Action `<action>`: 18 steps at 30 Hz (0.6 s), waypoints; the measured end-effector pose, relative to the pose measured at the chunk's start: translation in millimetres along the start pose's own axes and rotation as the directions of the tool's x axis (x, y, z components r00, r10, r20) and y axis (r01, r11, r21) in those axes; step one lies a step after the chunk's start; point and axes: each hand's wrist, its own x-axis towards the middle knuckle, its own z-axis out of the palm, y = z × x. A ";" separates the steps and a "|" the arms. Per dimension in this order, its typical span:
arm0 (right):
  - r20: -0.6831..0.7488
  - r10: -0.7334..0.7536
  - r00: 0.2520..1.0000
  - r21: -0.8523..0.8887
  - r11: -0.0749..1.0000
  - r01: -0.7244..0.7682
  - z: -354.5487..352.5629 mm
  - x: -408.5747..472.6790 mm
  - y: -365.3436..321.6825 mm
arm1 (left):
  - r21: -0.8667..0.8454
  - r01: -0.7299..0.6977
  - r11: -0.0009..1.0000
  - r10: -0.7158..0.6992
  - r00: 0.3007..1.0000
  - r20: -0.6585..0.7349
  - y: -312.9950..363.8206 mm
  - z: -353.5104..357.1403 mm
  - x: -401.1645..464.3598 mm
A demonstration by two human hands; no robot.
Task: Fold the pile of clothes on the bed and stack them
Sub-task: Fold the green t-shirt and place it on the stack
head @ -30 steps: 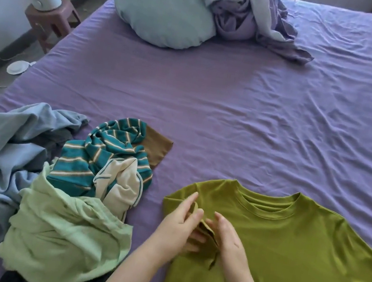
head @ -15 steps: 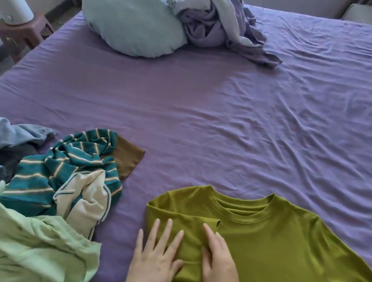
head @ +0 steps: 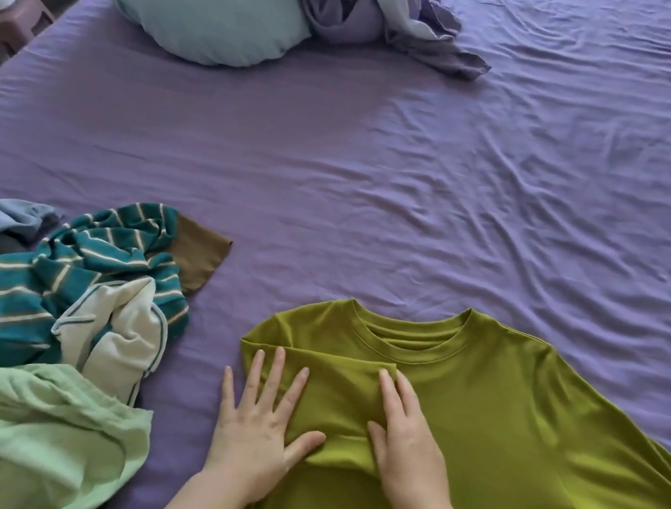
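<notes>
No readable text, labels, brands, numbers or signs anywhere; clothes and bedding are all plain or striped, no print.

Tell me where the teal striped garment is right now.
In the head view, the teal striped garment lies at left in the unfolded pile, behind the pale green garment, left of the olive shirt.

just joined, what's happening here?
A person is folding an olive-green shirt laid flat on the purple bed. One sleeve is folded in across the chest, and the left hand and right hand press it flat. The other sleeve is not yet folded. A pile of unfolded clothes lies to the left.
</notes>
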 end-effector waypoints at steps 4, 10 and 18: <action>-0.068 0.104 0.992 0.209 0.974 -0.088 -20.3 -18.2 17.4 | 0.139 0.010 0.990 -0.033 0.986 0.165 0.4 -5.2 4.3; -0.214 0.272 0.938 0.082 0.962 -0.260 -75.3 -70.2 94.6 | 0.111 -0.027 0.993 0.008 0.986 0.168 83.4 -29.6 1.1; -0.265 0.215 0.940 -0.331 0.895 -0.299 -145.8 -76.3 198.0 | -0.269 -0.402 0.875 0.472 0.831 0.293 264.5 -31.6 -5.4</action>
